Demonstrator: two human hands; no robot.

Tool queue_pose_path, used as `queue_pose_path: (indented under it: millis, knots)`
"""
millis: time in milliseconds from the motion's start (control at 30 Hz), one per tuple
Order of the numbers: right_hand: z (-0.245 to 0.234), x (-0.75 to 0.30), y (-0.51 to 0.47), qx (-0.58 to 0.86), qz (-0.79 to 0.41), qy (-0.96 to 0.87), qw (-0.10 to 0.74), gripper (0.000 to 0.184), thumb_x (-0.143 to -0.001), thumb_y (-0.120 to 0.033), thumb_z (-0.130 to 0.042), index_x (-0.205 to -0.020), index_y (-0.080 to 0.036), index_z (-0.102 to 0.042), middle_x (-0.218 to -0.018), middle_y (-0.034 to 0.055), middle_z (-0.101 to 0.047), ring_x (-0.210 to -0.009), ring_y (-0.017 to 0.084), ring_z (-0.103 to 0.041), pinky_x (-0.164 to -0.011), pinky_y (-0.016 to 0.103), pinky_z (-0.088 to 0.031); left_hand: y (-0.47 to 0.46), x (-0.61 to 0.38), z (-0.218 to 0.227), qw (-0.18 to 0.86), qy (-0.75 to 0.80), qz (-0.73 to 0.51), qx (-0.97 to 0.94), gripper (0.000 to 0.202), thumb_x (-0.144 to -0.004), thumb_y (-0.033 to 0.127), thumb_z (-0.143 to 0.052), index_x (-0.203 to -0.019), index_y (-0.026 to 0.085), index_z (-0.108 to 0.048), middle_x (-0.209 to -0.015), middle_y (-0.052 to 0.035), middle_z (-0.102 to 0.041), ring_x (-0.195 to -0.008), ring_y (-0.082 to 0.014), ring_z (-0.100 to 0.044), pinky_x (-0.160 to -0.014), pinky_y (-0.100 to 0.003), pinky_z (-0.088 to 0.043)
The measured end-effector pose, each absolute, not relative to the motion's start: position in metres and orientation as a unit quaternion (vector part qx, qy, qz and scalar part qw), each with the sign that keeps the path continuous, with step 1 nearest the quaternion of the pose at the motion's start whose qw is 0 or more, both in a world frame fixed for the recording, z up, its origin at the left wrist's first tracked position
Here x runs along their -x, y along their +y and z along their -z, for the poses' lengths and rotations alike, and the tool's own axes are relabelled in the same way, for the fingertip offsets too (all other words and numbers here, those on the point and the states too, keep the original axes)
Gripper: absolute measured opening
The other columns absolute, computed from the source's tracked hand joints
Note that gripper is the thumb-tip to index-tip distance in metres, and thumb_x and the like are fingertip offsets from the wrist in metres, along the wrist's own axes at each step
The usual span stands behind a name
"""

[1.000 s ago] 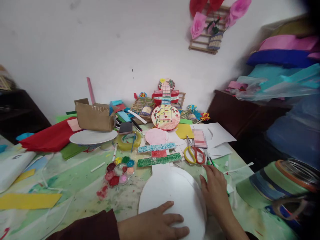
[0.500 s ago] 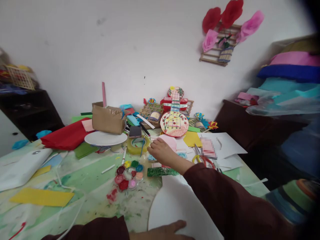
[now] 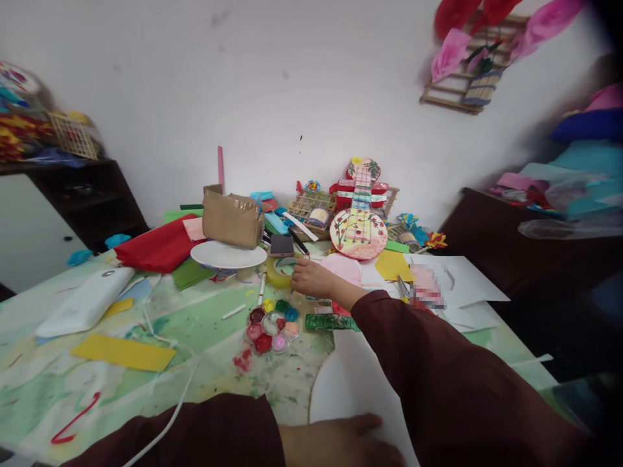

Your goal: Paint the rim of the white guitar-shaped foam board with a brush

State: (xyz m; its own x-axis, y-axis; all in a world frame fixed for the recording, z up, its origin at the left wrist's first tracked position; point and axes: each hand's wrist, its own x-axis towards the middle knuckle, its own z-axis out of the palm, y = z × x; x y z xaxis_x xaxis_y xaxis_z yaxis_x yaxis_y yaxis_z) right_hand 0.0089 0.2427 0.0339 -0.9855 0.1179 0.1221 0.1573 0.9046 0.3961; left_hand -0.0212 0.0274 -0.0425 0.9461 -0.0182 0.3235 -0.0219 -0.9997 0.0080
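My left hand (image 3: 341, 444) lies flat with fingers stretched on a white round board (image 3: 350, 389) at the table's near edge. My right hand (image 3: 314, 277) reaches far across to a yellow tape roll (image 3: 277, 275). Its fingers are curled in a pinch on a thin paintbrush whose tip (image 3: 293, 290) pokes out below them. A round paint palette (image 3: 272, 323) with several colours sits just in front of that hand. A green painted strip (image 3: 331, 322) lies under my right sleeve.
A cardboard box (image 3: 232, 217) rests on a white plate (image 3: 228, 254) behind the tape roll, with a phone (image 3: 281, 244) beside it. A painted guitar craft (image 3: 359, 227) leans at the back. Red paper (image 3: 156, 250), yellow paper (image 3: 124, 352) and a white device (image 3: 87, 301) lie left.
My right hand left the board's edge near the scissors and reached forward and left to the tape roll, closing on the brush. The view swung left; my left hand stayed on the board.
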Motion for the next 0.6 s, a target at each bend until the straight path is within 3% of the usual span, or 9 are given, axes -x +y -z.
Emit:
queue_pose_path:
  millis: [167, 333, 467, 600]
  knots:
    - [-0.063, -0.027, 0.229, 0.092, 0.223, -0.966, 0.094, 0.029, -0.094, -0.011, -0.041, -0.078, -0.017, -0.064, -0.072, 0.0060, -0.066, -0.072, 0.017, -0.053, -0.079, 0.034, -0.038, 0.023, 0.022, 0.033, -0.006, 0.000, -0.138, -0.990, 0.037, -0.100, 0.027, -0.031, -0.125, 0.022, -0.058, -0.143, 0.0057, -0.048, -0.135, -0.0154, -0.037, -0.112, -0.038, -0.032]
    - [-0.093, -0.076, 0.189, 0.190, 0.242, -0.931, 0.199, 0.025, -0.093, -0.010, -0.039, -0.086, -0.014, -0.063, -0.073, 0.0092, -0.064, -0.073, 0.020, -0.054, -0.076, 0.038, -0.038, 0.021, 0.026, 0.021, -0.019, 0.006, -0.133, -0.991, 0.037, -0.099, 0.028, -0.035, -0.129, 0.028, -0.057, -0.145, 0.0066, -0.045, -0.136, -0.0188, -0.035, -0.111, -0.041, -0.032]
    - [-0.102, -0.120, 0.134, 0.307, 0.154, -0.816, 0.465, 0.007, -0.087, -0.018, -0.054, -0.085, -0.019, -0.061, -0.075, 0.0050, -0.066, -0.074, 0.020, -0.059, -0.074, 0.036, -0.044, 0.017, 0.022, 0.022, -0.014, 0.019, -0.116, -0.993, 0.040, -0.101, 0.025, -0.028, -0.131, 0.023, -0.054, -0.144, 0.0055, -0.046, -0.135, -0.0177, -0.037, -0.112, -0.041, -0.031]
    - [-0.098, -0.140, 0.090, 0.442, -0.080, -0.643, 0.621, 0.007, -0.086, -0.027, -0.061, -0.088, -0.021, -0.061, -0.077, 0.0031, -0.068, -0.074, 0.019, -0.067, -0.068, 0.032, -0.049, 0.018, 0.014, 0.040, 0.020, 0.019, -0.139, -0.990, 0.037, -0.101, 0.028, -0.029, -0.125, 0.023, -0.056, -0.143, 0.0021, -0.049, -0.134, -0.0148, -0.040, -0.114, -0.041, -0.028]
